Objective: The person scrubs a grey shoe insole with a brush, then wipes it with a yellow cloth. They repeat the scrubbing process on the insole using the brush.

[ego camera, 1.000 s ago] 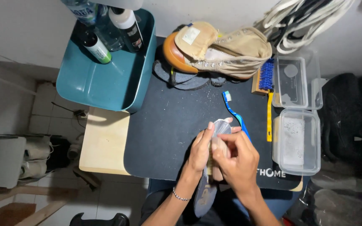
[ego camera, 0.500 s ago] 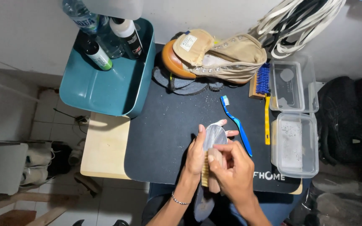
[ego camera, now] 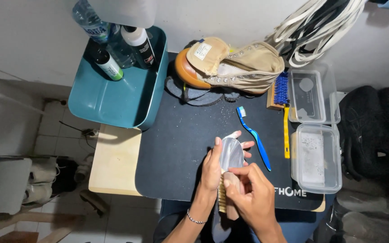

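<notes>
Left hand [ego camera: 213,165] wrapped round grey insole [ego camera: 231,153], fingers curled behind, fingertips showing past its right edge. Right hand [ego camera: 251,194] closed on wooden brush [ego camera: 225,194], bristles against insole's lower part. Landmark: black mat [ego camera: 181,135]. Insole held over mat's near edge. Blue toothbrush [ego camera: 254,136] flat on mat, just right of insole. Tan boot [ego camera: 230,66] at mat's far edge. Teal basin [ego camera: 109,96] overlapping mat's left edge. Clear plastic box [ego camera: 316,157] at mat's right edge.
</notes>
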